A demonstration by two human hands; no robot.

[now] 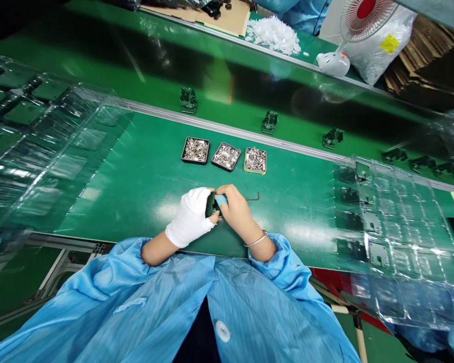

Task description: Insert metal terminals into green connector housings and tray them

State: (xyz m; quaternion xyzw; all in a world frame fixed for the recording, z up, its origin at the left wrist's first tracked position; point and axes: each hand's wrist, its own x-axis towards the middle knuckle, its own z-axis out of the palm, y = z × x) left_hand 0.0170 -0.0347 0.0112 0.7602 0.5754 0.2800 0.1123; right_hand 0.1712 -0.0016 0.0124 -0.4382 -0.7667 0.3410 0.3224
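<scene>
My left hand (193,212), in a white glove with bare fingertips, is closed round a small dark green circuit board (211,204) near the table's front edge. My right hand (235,207) is bare apart from a blue finger cot (221,199); its fingers press together on the right side of the same board. Both hands cover much of the board, so any small part between my right fingers is hidden. Just right of that hand, a thin L-shaped hex key (254,197) lies on the green table.
Ahead stand three small trays of metal parts (195,150), (226,156), (255,160). Beyond a metal rail (227,132) sit several circuit assemblies (270,122). Clear plastic blister trays (401,222) flank me, with more trays (60,156) stacked left. A white fan (333,63) stands on the shelf.
</scene>
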